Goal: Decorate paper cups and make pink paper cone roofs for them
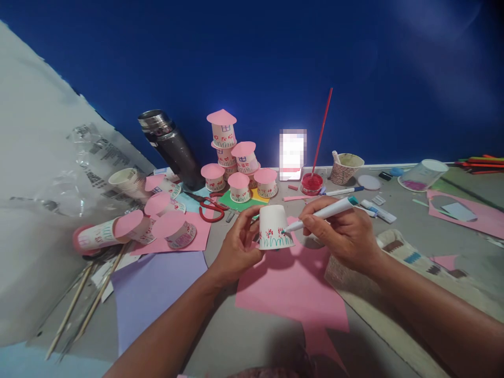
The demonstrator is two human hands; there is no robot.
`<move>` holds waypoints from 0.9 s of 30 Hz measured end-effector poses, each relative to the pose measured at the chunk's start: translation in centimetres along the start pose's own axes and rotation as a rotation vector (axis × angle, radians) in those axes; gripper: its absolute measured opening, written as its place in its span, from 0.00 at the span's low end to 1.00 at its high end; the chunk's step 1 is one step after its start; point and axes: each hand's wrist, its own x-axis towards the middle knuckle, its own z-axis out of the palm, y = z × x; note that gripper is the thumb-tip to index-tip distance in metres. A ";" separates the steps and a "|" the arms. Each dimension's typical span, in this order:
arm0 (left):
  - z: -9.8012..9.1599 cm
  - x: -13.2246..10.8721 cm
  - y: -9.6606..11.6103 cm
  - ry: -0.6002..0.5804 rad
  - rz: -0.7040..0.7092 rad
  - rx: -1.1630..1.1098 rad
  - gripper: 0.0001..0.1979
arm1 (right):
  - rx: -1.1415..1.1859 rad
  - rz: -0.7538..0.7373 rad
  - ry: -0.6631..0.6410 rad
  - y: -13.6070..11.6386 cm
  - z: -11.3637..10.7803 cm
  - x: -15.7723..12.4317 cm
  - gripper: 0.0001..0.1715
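My left hand (237, 245) grips an upturned white paper cup (274, 226) from its left side, holding it just above a pink paper sheet (291, 291). The cup bears red flowers and green grass strokes near its rim. My right hand (343, 234) is closed round a white marker with a teal end (328, 211), its tip touching the cup's right side near the drawn grass.
A stack of cup houses with pink roofs (232, 157) stands at the back by a dark steel flask (173, 147). More decorated cups (134, 226), red scissors (208, 207), a red paint pot with brush (313, 181), purple paper (157, 294) and wooden sticks (79, 304) lie around.
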 end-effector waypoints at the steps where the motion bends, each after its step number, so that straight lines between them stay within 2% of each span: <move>1: 0.0 0.0 0.0 -0.002 0.002 0.001 0.36 | 0.004 -0.006 -0.002 0.0 0.0 0.0 0.09; 9: 0.0 0.0 0.1 0.013 -0.013 0.037 0.36 | 0.063 0.055 0.013 0.2 0.0 0.0 0.11; 14: 0.0 0.0 0.0 0.011 0.002 0.018 0.36 | 0.270 0.300 0.132 1.3 0.1 -0.1 0.15; 18: 0.0 -0.1 0.0 0.015 -0.016 -0.006 0.36 | 0.540 0.516 0.239 2.6 0.3 0.5 0.21; 22: -0.3 -0.2 -0.1 0.013 -0.011 -0.044 0.37 | 0.803 0.654 0.239 3.0 0.3 1.6 0.27; 27: -0.6 -0.1 -0.1 0.031 -0.031 -0.109 0.37 | 0.905 0.730 0.215 3.1 0.2 2.0 0.35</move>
